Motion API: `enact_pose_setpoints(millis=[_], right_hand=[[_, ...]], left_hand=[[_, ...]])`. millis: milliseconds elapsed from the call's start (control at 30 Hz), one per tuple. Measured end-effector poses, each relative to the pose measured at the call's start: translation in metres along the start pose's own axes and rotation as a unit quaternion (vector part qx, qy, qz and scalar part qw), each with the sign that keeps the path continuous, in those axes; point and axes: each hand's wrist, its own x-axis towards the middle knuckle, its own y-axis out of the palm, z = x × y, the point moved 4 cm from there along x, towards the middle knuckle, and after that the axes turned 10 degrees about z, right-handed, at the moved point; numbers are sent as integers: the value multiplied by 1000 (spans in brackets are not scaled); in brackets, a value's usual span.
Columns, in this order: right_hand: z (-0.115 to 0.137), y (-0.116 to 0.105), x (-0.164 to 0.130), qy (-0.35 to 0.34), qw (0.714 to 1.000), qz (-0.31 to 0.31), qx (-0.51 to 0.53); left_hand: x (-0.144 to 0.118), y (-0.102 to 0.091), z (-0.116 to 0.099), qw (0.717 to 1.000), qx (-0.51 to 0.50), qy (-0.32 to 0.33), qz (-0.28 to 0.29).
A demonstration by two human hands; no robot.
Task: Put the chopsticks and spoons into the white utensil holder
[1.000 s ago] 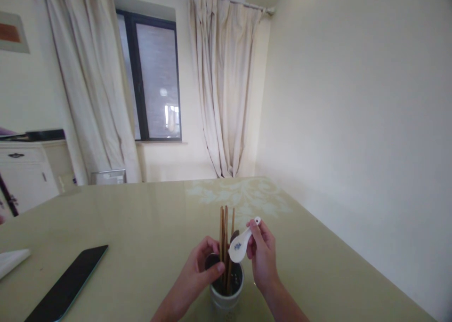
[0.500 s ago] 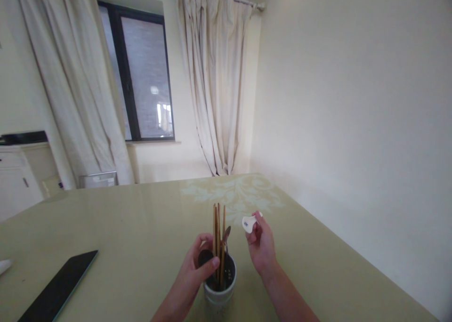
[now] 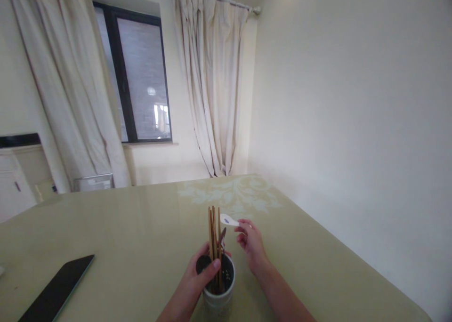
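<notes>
Two hands work close together low in the head view, and between them they carry the whole scene. Gripping the near rim of a pale cup (image 3: pixel 218 297), the left hand (image 3: pixel 205 276) has its thumb hooked over the edge, fingers closed around the wall. Several wooden chopsticks (image 3: pixel 213 239) stand nearly upright in that cup, with a dark metal spoon (image 3: pixel 222 237) leaning among them. Just right of the cup, the right hand (image 3: pixel 251 243) pinches the handle of a white ceramic spoon (image 3: pixel 229 220), whose long axis runs almost level, bowl pointing left toward the chopstick tops. That spoon hangs above the cup's mouth and touches nothing else. Underneath spreads a glossy pale green table (image 3: pixel 141 228), a dark phone (image 3: pixel 56 289) lying well apart to the left. Beyond stand cream curtains (image 3: pixel 212 91), a dark-framed window (image 3: pixel 141 77) and a bare wall.
</notes>
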Motion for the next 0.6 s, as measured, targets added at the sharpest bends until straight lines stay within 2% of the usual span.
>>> enact_pose_setpoints(millis=[133,333,600], right_hand=[[15,12,-11,-6,999,48,26],[35,35,-34,-31,981,186,51],[46,49,-58,-98,949,281,-106]], left_hand=[[3,-3,2,999,17,22,-16],[7,-11,8,995,63,64,-50],[5,-13,-3,986,119,101,-60]])
